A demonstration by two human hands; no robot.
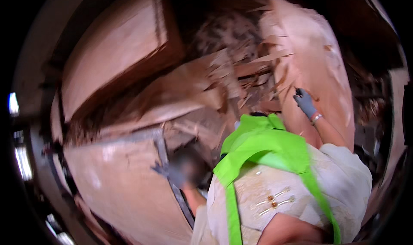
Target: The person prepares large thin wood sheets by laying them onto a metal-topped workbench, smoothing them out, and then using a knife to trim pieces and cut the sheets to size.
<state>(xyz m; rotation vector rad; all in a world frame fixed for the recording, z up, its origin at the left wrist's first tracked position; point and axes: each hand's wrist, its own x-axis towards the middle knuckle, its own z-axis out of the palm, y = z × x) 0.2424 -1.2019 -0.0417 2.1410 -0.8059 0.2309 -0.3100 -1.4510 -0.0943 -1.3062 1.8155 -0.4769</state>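
Note:
My left hand (170, 173), in a grey glove, is out to the left beside the metal-edged side of a table bearing a pale wood sheet (120, 180). Its fingers are spread and it holds nothing that I can see. Over to the right, my right hand (306, 103), also gloved in grey, is over a long pale wood veneer sheet (318, 64). Those fingers are bent together, with a small dark bit at their tips that blur keeps me from naming. Torn veneer strips (282, 75) stick out along the sheet's left edge.
A thick stack of wood sheets (116, 47) stands at the far left. Bent, ragged veneer pieces (185, 86) and splintered scraps (232, 34) lie heaped in the middle. A bright green apron (262, 146) hangs on my front. A blurred patch covers the area beside my left hand.

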